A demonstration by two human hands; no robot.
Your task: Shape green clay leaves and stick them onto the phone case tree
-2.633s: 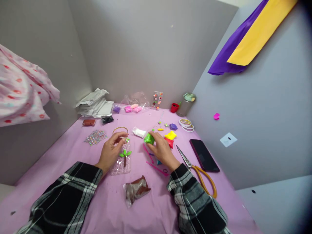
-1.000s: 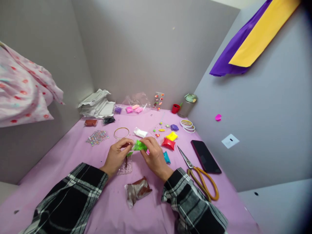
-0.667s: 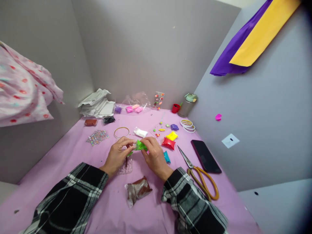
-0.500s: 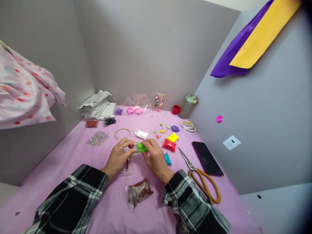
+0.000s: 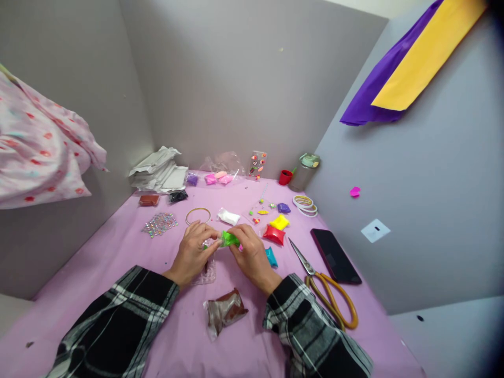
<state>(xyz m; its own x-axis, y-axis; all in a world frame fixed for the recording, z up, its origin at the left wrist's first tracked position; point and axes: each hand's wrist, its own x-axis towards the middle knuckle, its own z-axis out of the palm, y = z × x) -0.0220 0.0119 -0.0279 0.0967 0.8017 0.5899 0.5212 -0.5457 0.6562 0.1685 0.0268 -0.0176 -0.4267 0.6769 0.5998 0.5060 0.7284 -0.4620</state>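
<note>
A small bright green clay packet (image 5: 229,239) is held above the middle of the table between both hands. My left hand (image 5: 195,251) pinches the clear wrapper at its left end. My right hand (image 5: 250,254) is closed round its right end. Below my left hand lies a clear plastic tray (image 5: 207,275), partly covered by the fingers, with something dark on it. Nearer me rests a brown clay packet (image 5: 225,311) in a loose clear wrapper. A teal packet (image 5: 271,256) lies just right of my right hand, with a red packet (image 5: 274,234) beyond it.
Large scissors (image 5: 323,283) and a phone (image 5: 335,256) lie at the right. Farther back are yellow (image 5: 279,222) and white (image 5: 228,217) packets, a bangle (image 5: 198,216), white rings (image 5: 304,206), a gem sheet (image 5: 159,224), a red cup (image 5: 285,177) and a jar (image 5: 304,172).
Both hands stay almost in place on the green packet. The fingers of my left hand have shifted slightly at its wrapped end.
</note>
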